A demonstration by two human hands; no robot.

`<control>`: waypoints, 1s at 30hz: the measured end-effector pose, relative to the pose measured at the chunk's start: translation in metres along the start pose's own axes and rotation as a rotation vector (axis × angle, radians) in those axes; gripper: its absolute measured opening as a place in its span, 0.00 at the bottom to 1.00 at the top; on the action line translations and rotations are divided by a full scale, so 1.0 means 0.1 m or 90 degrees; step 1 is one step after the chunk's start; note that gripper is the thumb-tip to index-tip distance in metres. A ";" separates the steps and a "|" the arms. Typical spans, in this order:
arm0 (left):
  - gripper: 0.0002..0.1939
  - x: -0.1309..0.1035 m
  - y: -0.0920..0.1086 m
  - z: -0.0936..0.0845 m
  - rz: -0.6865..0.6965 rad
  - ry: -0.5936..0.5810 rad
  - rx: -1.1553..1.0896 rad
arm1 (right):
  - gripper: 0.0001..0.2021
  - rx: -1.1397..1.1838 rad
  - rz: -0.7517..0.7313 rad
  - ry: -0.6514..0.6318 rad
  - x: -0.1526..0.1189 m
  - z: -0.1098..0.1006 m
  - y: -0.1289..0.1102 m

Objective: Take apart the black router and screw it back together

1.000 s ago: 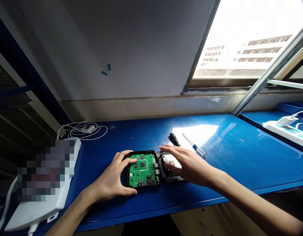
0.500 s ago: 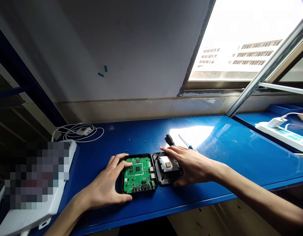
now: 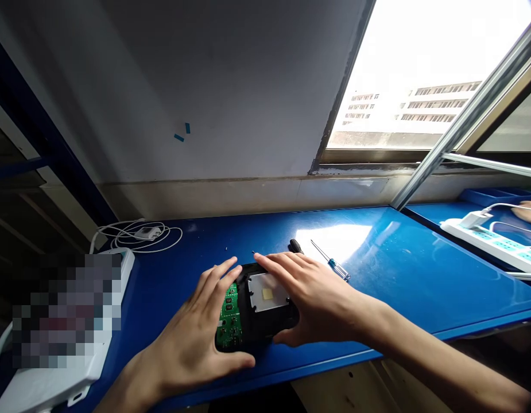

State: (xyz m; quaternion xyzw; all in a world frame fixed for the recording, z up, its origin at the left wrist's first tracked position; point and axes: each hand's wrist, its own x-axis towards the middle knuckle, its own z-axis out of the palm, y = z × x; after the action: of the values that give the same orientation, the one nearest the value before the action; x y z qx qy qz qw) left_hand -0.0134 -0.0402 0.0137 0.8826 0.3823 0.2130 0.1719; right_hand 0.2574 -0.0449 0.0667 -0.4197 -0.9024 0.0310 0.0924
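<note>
My left hand (image 3: pixel 192 332) grips the left side of a shallow black case holding a green circuit board (image 3: pixel 228 330), fingers at the far edge and thumb at the near edge. In my right hand (image 3: pixel 321 298) is the case's black cover (image 3: pixel 269 324), inner face up, with a silver metal plate (image 3: pixel 259 289) and a small pale square pad on it. The cover overlaps the right part of the board and hides it. Behind my right hand lies a screwdriver (image 3: pixel 339 269) with a clear-and-blue handle, near a black handle (image 3: pixel 295 246) whose remainder is hidden.
Tiny screws (image 3: pixel 226 248) lie on the blue table (image 3: pixel 205 235). A white cable with an adapter (image 3: pixel 148 233) is coiled at the back left, behind a white device (image 3: pixel 93 355), partly pixelated. A power strip (image 3: pixel 493 241) and another person's hand (image 3: pixel 527 212) are at the right.
My right hand has brought the cover left, from beside the case to over the board's right part. The screwdriver is more exposed. My left hand stays at the case.
</note>
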 end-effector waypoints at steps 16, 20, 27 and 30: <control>0.62 0.07 -0.02 -0.04 0.028 0.043 0.121 | 0.59 -0.047 -0.043 0.118 0.18 0.21 -0.29; 0.65 0.05 -0.09 -0.05 0.042 0.057 0.110 | 0.62 -0.018 -0.055 0.101 0.13 0.20 -0.19; 0.64 -0.01 -0.15 -0.09 0.049 0.070 0.091 | 0.59 0.033 -0.059 0.073 0.06 0.20 -0.07; 0.65 -0.05 -0.17 -0.10 0.043 0.058 0.086 | 0.59 0.043 -0.055 0.082 0.02 0.25 -0.05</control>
State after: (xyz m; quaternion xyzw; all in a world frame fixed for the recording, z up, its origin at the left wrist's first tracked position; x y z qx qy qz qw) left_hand -0.0315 -0.0309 0.0126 0.8939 0.3734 0.2320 0.0875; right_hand 0.2473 -0.0457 0.0431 -0.3779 -0.9104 0.0301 0.1655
